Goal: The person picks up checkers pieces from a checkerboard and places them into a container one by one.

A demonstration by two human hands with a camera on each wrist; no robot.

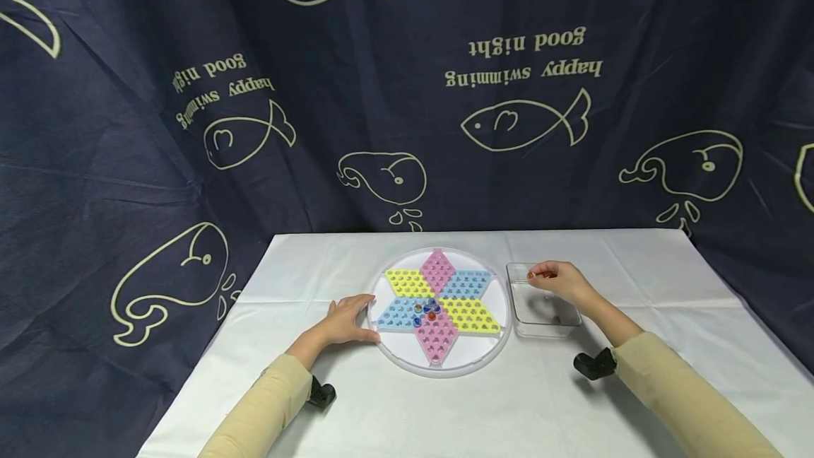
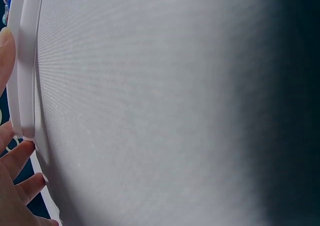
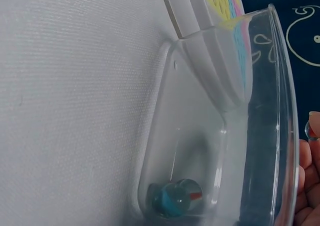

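A round white Chinese checkers board (image 1: 396, 353) with a pink, yellow and blue star lies on the table. Several glass marbles (image 1: 432, 307) are gathered around the star's centre. At the board's left edge, my left hand (image 1: 345, 319) rests with thumb and fingers spread along the rim (image 2: 25, 76). My right hand (image 1: 562, 280) pinches a clear marble with red inside (image 1: 531, 275) between thumb and fingertips, above the far end of a transparent box (image 1: 547, 331). Inside the box, a marble with a blue swirl (image 3: 172, 200) and one with red (image 3: 192, 190) lie on the bottom.
The box stands just right of the board, close to its rim. A white cloth (image 1: 470, 408) covers the table. Behind the table's far edge hangs a dark blue curtain (image 1: 381, 90) with fish and whale drawings.
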